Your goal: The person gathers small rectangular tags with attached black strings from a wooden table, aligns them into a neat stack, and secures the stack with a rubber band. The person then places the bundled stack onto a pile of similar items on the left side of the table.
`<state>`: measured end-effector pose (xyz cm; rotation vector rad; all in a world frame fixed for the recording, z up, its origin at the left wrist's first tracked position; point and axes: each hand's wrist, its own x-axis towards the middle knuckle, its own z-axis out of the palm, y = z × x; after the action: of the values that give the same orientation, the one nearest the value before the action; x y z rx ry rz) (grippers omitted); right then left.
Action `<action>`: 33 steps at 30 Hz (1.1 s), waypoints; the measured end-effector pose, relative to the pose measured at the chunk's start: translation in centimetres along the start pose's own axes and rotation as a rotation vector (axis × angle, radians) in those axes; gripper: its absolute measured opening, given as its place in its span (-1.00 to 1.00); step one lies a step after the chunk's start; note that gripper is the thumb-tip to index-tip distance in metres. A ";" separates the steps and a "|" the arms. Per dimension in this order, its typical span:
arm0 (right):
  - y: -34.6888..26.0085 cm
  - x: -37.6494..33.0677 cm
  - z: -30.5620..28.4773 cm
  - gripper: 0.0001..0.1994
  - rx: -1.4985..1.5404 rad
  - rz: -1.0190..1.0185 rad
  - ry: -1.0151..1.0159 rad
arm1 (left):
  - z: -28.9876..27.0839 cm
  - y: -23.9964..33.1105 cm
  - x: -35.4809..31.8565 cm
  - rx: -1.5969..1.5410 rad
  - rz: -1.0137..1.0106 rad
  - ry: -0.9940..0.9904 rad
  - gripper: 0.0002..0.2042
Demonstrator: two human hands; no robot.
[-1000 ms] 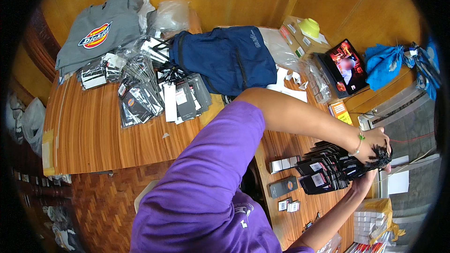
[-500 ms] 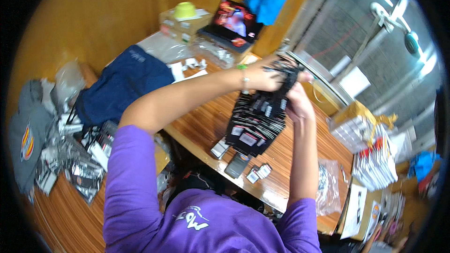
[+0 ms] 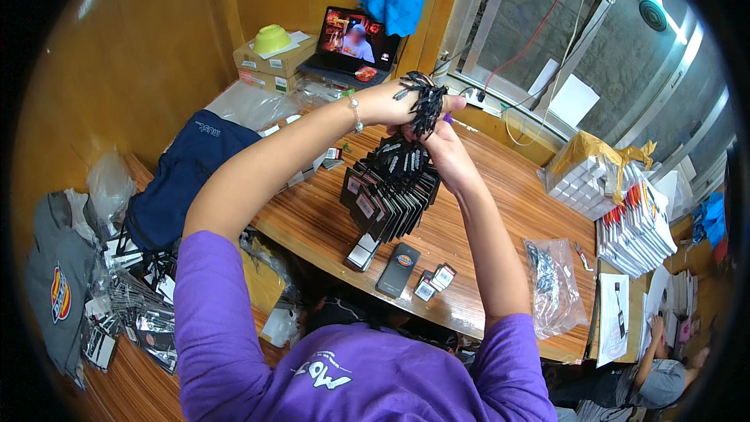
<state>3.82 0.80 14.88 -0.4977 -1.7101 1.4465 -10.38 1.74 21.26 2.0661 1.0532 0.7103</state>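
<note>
A thick bunch of black hang tags [image 3: 391,199] hangs from my two hands over the table, its cards fanned out and their lower edges close to the wood. My left hand [image 3: 388,103] is closed round the bunch's black strings [image 3: 428,105], and their loose ends spill over its fingers and thumb. Just below it, my right hand [image 3: 445,154] is wrapped round the gathered strings above the cards; some of its fingers are hidden behind them. Near the table's front edge lie a black tag [image 3: 398,270], a small stack of tags [image 3: 362,252] and small white labels [image 3: 435,281].
A clear plastic bag [image 3: 556,289] of black strings lies at the right, near stacked white packs [image 3: 637,223] and a wrapped bundle [image 3: 590,176]. Behind stand a laptop [image 3: 351,43] and cartons [image 3: 273,59]. Dark blue cloth [image 3: 191,164] and piled tags [image 3: 141,312] lie left.
The bunch of tags has moved up and away from the front edge, uncovering more of the black tag. My hands have come together on the strings. The whole view has shifted.
</note>
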 end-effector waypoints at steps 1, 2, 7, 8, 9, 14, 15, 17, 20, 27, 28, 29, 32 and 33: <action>-0.4 0.0 0.7 -0.78 -0.023 0.037 0.042 | 0.0 -0.5 0.3 0.035 0.033 0.010 -0.38; -0.3 0.0 0.7 -0.79 -0.034 0.041 0.051 | -0.2 -0.8 0.5 0.071 0.065 0.021 -0.38; 0.3 0.2 -0.4 -0.81 -0.070 0.037 0.031 | -0.2 0.1 0.6 0.043 -0.079 -0.047 -0.40; 0.4 0.4 -0.5 -0.81 -0.086 0.032 0.006 | -0.5 0.3 0.5 0.039 -0.135 -0.048 -0.43; 0.5 0.4 -0.5 -0.79 -0.118 0.018 0.002 | -0.7 0.7 0.4 -0.059 -0.129 -0.022 -0.45; 0.5 0.5 -0.2 -0.71 -0.240 0.002 0.017 | -0.6 -0.6 1.5 -0.288 -0.033 0.113 -0.53; 0.4 0.5 -0.2 -0.70 -0.219 0.006 0.025 | -1.3 0.0 1.4 -0.242 -0.119 0.025 -0.55; 0.5 0.5 -0.5 -0.71 -0.190 0.026 0.019 | -1.6 -1.0 2.4 -0.247 -0.126 -0.006 -0.55; 0.5 0.6 -0.9 -0.75 -0.152 0.088 0.022 | -1.4 -0.5 2.1 -0.279 -0.125 -0.021 -0.60; -2.6 0.5 -0.4 -0.73 -0.115 0.046 0.156 | -1.0 2.4 1.8 0.197 0.225 0.007 -0.69; -3.1 0.5 0.2 -0.75 -0.083 0.004 0.211 | -1.1 2.3 2.0 0.263 0.245 0.027 -0.69; -2.3 1.1 -0.1 -0.81 -0.044 0.009 0.176 | -1.2 2.2 2.1 0.329 0.267 0.047 -0.68; -1.9 1.6 -1.1 -0.85 -0.191 0.002 0.160 | -0.9 4.8 1.8 0.245 0.058 0.010 -0.73; -2.2 1.8 -0.9 -0.83 -0.240 0.022 0.154 | -1.3 4.9 1.7 0.228 0.021 0.004 -0.74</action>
<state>3.96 2.11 17.57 -0.7396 -1.7655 1.1901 -8.19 1.55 26.18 2.2726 1.1617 0.6299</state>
